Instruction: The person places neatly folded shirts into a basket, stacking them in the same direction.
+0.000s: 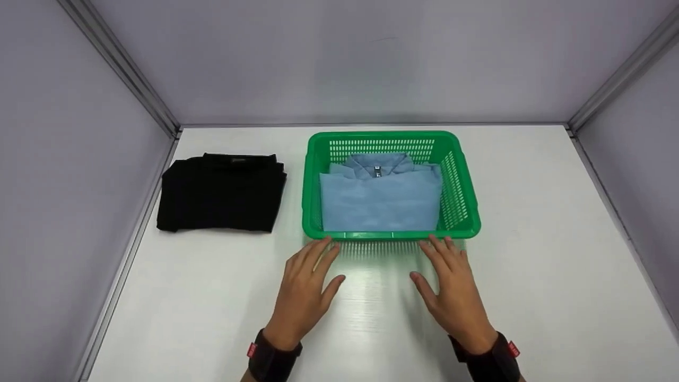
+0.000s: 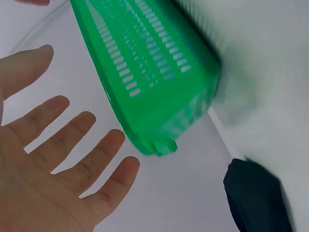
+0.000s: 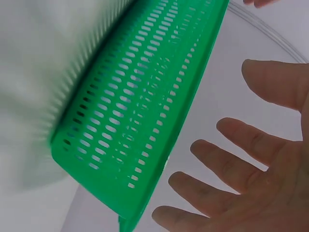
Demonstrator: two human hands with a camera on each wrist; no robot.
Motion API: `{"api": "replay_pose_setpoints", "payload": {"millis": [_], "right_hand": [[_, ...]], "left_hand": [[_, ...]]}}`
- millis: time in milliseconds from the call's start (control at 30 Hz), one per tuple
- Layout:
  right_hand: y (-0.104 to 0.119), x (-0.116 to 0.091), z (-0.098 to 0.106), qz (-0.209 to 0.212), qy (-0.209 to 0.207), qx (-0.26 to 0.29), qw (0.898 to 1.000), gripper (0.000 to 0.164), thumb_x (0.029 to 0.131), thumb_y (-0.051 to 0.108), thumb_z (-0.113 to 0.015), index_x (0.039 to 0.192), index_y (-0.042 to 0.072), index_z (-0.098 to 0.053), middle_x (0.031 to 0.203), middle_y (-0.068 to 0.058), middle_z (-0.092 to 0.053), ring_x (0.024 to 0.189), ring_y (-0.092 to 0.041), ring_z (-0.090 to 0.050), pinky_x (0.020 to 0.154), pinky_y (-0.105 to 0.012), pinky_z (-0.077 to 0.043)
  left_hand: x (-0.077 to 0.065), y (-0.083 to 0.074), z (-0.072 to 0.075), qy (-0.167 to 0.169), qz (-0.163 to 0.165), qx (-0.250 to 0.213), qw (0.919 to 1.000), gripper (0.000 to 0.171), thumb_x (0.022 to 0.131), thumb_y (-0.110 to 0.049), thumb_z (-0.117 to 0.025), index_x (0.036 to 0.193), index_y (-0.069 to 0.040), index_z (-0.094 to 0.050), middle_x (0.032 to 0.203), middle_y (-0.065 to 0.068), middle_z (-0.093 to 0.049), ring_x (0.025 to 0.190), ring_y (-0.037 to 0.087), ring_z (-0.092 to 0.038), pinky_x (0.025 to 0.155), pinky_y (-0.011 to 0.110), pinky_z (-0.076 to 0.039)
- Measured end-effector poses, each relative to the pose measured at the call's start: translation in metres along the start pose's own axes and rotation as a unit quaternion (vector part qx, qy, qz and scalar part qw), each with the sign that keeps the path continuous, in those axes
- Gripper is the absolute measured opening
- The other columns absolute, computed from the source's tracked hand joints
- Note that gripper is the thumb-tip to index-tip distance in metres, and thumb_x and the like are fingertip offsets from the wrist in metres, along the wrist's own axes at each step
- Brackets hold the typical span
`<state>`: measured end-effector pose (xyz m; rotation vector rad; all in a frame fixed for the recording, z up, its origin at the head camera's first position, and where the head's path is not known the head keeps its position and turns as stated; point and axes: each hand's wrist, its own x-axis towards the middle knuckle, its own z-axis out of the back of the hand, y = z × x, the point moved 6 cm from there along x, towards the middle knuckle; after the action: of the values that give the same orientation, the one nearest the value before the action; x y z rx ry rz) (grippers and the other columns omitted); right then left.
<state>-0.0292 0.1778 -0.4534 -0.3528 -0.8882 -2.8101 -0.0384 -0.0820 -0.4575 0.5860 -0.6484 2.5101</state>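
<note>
A green plastic basket [image 1: 390,235] with slotted walls stands on the white table. Inside it lies a folded light-blue shirt [image 1: 379,204], its collar toward the back wall. My left hand [image 1: 305,292] is at the basket's front left, fingers spread and fairly straight, fingertips right by the rim. On the front right, my right hand [image 1: 453,292] mirrors it, with fingers extended and thumb apart. Both wrist views show bare palms facing the basket, nothing held in the left hand [image 2: 63,164] or the right hand [image 3: 246,169].
A folded black garment [image 1: 220,193] lies on the table [image 1: 536,254] to the left of the basket. Pale panels enclose the table at the back [image 1: 371,63], left and right, with metal strips along the corners. Each wrist wears a black band [image 1: 273,358].
</note>
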Motion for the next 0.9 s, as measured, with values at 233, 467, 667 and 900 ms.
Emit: {"api": "replay_pose_setpoints", "payload": {"millis": [233, 467, 667, 900], "right_hand": [[0.013, -0.024, -0.021, 0.023, 0.009, -0.021, 0.999, 0.065, 0.091, 0.018, -0.084, 0.149, 0.005, -0.058, 0.154, -0.019, -0.057, 0.147, -0.050, -0.048, 0.114, -0.079, -0.034], [0.028, -0.028, -0.042, 0.045, 0.045, -0.058, 0.996, 0.071, 0.092, 0.028, -0.083, 0.154, 0.011, -0.054, 0.158, -0.018, -0.054, 0.149, -0.048, -0.046, 0.112, -0.078, -0.038], [0.028, -0.033, -0.046, 0.040, 0.059, -0.059, 0.996, 0.065, 0.093, 0.026, -0.082, 0.151, 0.009, -0.057, 0.155, -0.018, -0.057, 0.146, -0.048, -0.049, 0.113, -0.076, -0.038], [0.026, -0.044, -0.048, 0.027, 0.078, -0.039, 0.996, 0.057, 0.095, 0.025, -0.080, 0.145, 0.006, -0.062, 0.151, -0.017, -0.061, 0.142, -0.046, -0.055, 0.113, -0.070, -0.043]], "left_hand": [[-0.015, -0.020, -0.014, 0.046, -0.009, 0.048, 0.9977, 0.065, 0.092, -0.036, -0.082, 0.149, -0.016, -0.059, 0.156, 0.011, -0.057, 0.143, 0.036, -0.055, 0.111, 0.057, -0.050], [-0.013, -0.027, -0.028, 0.083, 0.010, 0.095, 0.9919, 0.065, 0.095, -0.044, -0.077, 0.153, -0.022, -0.056, 0.163, 0.009, -0.050, 0.148, 0.038, -0.049, 0.116, 0.063, -0.043], [-0.024, -0.024, -0.031, 0.100, 0.021, 0.096, 0.9902, 0.053, 0.095, -0.038, -0.079, 0.143, -0.021, -0.065, 0.154, 0.007, -0.059, 0.139, 0.034, -0.058, 0.110, 0.057, -0.050], [-0.039, -0.017, -0.029, 0.151, 0.044, 0.055, 0.9861, 0.041, 0.097, -0.034, -0.077, 0.133, -0.013, -0.071, 0.138, 0.007, -0.070, 0.123, 0.027, -0.069, 0.098, 0.045, -0.058]]}}
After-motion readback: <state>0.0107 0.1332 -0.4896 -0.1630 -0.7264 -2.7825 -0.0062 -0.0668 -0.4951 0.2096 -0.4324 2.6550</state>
